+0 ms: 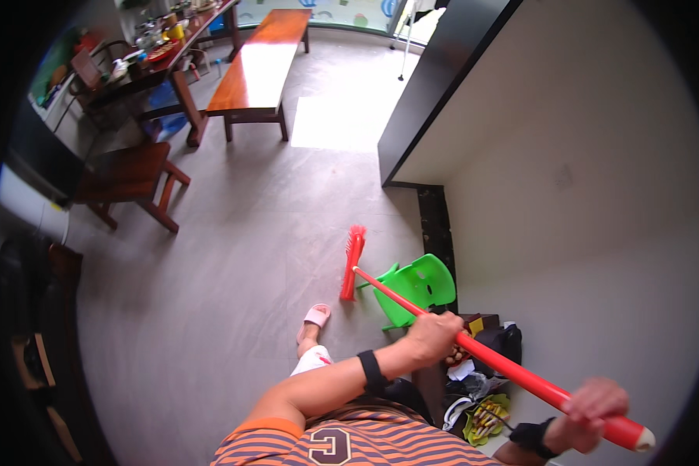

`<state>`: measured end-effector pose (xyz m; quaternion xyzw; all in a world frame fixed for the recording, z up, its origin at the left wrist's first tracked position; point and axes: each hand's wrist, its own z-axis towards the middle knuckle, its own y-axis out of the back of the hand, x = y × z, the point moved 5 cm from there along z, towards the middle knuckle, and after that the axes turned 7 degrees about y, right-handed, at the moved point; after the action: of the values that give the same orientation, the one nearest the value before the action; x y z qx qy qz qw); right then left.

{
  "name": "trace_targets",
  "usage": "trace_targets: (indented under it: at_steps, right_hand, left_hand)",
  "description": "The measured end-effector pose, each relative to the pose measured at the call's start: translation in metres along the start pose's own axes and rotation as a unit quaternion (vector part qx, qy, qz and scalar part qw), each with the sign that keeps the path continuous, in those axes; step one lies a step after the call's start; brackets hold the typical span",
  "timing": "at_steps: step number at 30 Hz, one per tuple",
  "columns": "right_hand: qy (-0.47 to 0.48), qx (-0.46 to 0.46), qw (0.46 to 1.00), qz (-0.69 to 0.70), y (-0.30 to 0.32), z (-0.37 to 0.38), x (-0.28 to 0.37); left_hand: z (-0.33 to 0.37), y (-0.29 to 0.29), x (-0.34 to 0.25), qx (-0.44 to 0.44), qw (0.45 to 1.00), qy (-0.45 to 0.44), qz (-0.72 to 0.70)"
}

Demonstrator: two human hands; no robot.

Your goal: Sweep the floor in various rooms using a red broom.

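Note:
A red broom (512,370) slants across in front of me, its bristle head (352,264) low over the grey floor; whether it touches the floor I cannot tell. My left hand (435,339) is wrapped round the middle of the handle. Close to the pale-tipped upper end, my right hand (596,410) grips the same handle, slightly blurred. Dark bands circle both wrists. Just right of the bristles stands a small green chair (431,281), partly behind the handle.
Against the right wall lies a pile of bags and packets (485,419). A wooden bench (260,66) stands far ahead, with a cluttered table (180,58) to its left. A wooden stool (128,175) is at left. A dark-edged partition (435,101) juts out at right. My pink slipper (317,314) is near the broom.

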<state>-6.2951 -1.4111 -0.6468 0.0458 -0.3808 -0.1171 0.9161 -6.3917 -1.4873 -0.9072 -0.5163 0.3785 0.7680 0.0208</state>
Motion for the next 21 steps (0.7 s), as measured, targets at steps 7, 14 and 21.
trace_targets:
  at_steps: [7, 14, 21]
  right_hand:
    - [-0.216, -0.110, 0.970, -0.031, 0.000, 0.065, -0.187]
    - [-0.071, -0.115, 0.990, -0.051, 0.076, 0.143, -0.146]
    - [-0.015, 0.153, 0.965, -0.213, 0.034, 0.229, -0.238]
  left_hand:
    - [0.103, 0.033, 0.133, 0.102, 0.989, 0.082, 0.074]
    - [0.216, 0.040, 0.061, 0.071, 0.996, -0.050, 0.019]
    - [0.358, -0.019, 0.066, -0.008, 0.991, -0.057, -0.121]
